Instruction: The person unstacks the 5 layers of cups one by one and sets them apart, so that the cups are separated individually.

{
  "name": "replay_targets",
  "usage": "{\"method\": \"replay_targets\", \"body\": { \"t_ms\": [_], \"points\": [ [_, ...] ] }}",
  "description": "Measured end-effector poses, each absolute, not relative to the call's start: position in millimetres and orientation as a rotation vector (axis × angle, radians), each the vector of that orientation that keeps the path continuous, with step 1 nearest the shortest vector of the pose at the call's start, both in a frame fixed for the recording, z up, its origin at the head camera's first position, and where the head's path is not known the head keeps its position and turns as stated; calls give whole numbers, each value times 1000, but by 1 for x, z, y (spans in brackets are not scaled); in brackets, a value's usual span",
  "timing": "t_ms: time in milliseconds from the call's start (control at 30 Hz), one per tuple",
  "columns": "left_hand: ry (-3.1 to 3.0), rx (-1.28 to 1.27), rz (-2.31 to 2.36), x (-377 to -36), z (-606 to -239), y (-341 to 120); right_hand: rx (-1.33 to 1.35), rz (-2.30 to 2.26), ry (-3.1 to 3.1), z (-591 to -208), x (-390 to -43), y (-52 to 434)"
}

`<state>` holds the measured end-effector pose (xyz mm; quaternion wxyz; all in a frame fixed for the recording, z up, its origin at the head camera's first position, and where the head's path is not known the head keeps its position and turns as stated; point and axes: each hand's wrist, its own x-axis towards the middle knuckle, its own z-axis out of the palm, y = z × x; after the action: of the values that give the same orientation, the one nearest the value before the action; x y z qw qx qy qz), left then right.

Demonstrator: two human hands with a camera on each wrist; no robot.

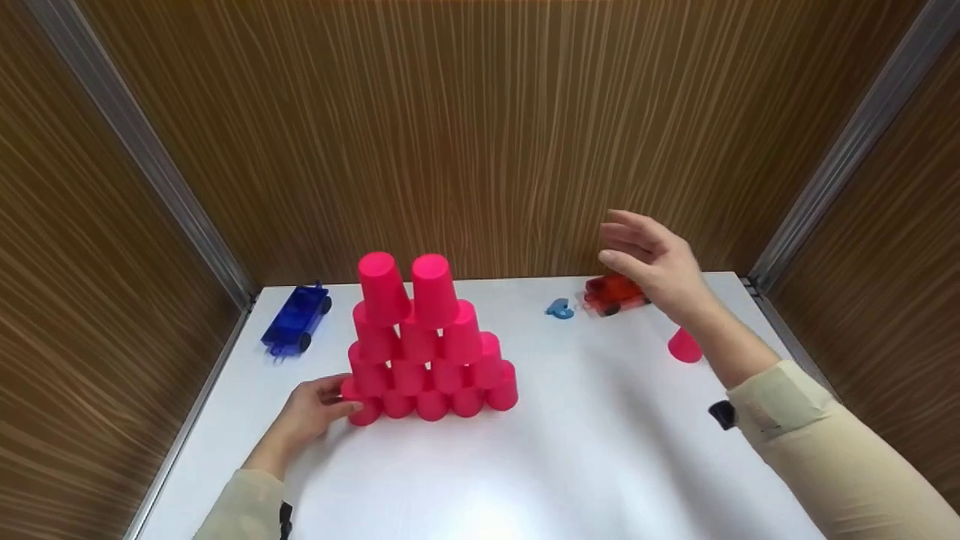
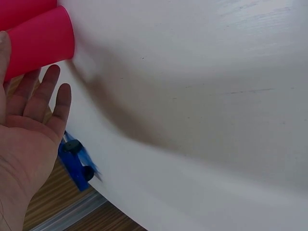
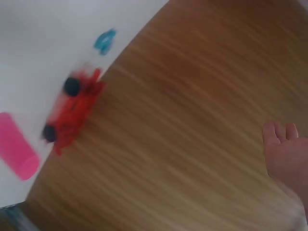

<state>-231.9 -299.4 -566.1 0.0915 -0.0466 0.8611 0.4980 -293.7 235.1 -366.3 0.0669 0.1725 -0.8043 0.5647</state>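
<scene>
Bright pink cups stand upside down in a stacked wall [image 1: 431, 405] of several rows, with two cups [image 1: 379, 281] side by side on top. My left hand [image 1: 311, 409] is at the lower left corner, thumb in front and fingers behind, holding the end cup [image 1: 365, 412] of the bottom row. In the left wrist view that pink cup [image 2: 43, 41] sits between thumb and extended fingers. My right hand [image 1: 649, 259] is raised in the air at the back right, fingers loosely bent and holding nothing. A single pink cup [image 1: 685, 346] stands beneath the right forearm, partly covered by it.
A clear blue toy car [image 1: 296, 319] lies at the back left of the white table [image 1: 585, 465]. Near the back edge are a small light-blue piece [image 1: 559, 308] and a red toy car [image 1: 611, 294]. Wood-grain panels [image 1: 480, 135] enclose the back and both sides.
</scene>
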Motion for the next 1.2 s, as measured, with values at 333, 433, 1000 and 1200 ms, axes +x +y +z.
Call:
{"method": "replay_targets", "body": {
  "t_ms": [333, 433, 1000, 1200],
  "points": [
    [2558, -145, 1445, -234, -566, -301, 774, 1791, -2329, -351, -285, 163],
    [2556, -158, 1440, -231, -566, -304, 827, 1813, -2312, -351, -282, 144],
    [2548, -173, 1441, -228, -563, -306, 963, 1911, -2317, -358, -281, 72],
    [2554, -145, 1452, -229, -564, -303, 961, 1947, -2356, -365, -284, 56]
  ]
}}
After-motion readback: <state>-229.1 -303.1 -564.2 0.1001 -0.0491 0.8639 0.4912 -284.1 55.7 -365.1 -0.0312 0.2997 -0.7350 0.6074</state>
